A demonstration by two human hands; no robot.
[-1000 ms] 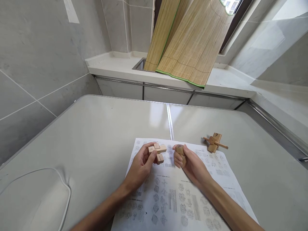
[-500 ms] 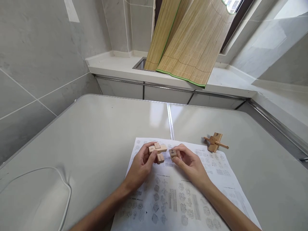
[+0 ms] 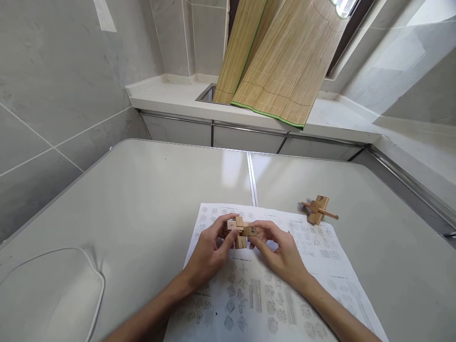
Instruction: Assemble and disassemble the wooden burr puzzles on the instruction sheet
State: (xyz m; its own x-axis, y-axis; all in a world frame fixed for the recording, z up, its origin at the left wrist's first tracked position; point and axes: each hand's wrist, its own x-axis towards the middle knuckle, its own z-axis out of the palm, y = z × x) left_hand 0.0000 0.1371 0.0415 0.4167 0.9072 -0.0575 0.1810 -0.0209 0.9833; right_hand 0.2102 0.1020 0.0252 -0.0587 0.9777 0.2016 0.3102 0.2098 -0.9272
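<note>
My left hand [image 3: 212, 244] is closed around a cluster of interlocking wooden puzzle pieces [image 3: 239, 222], its thumb pressed on the near side. One block of that cluster [image 3: 241, 242] points down toward me. Between the fingertips of my right hand [image 3: 280, 242] is a wooden puzzle piece marked 2 [image 3: 251, 231]. This piece meets the right side of the cluster; whether it is locked in cannot be seen. Both hands are just above a printed instruction sheet [image 3: 245, 275] covered in small puzzle diagrams.
Another wooden puzzle assembly [image 3: 318, 209], with a 3-like mark and a thin rod, sits at the sheet's upper right corner. A white cable [image 3: 100, 285] curves over the table [image 3: 171, 175] on the left. Beyond the table, a bamboo mat [image 3: 281, 61] hangs over a counter [image 3: 171, 101].
My right hand has brought the piece marked 2 leftward against the cluster. My left hand has turned the cluster slightly and shifted it a little to the right.
</note>
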